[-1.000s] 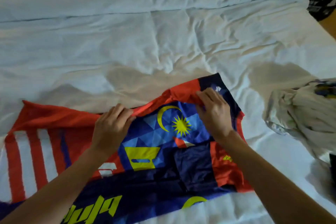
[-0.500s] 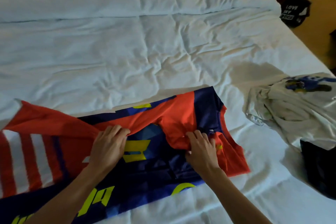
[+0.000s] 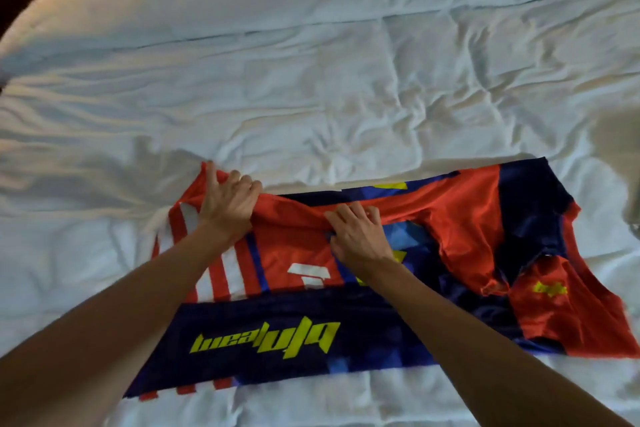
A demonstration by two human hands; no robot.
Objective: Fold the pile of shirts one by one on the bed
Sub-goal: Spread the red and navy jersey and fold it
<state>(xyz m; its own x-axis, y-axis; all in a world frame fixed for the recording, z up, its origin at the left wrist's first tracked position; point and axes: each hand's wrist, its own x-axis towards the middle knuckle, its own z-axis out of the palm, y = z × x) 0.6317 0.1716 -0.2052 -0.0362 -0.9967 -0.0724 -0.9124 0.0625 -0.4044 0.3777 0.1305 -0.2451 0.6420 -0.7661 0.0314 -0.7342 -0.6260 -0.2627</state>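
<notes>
We see a smooth, glossy red and navy shirt (image 3: 433,270) lying partly folded on the bed's (image 3: 311,80) wrinkled white sheet. Our left hand (image 3: 227,201) grips its bunched far edge; our right hand (image 3: 356,236) pinches the same fold near the middle.

We see the shirt (image 3: 460,218) as thin, smooth cloth with a slight sheen, its red, navy and blue panels printed, the yellow lettering flat and matt. It bunches into soft folds where our hands grip it. The bed (image 3: 311,80) wears white matt cloth, soft and heavily creased all over.
</notes>
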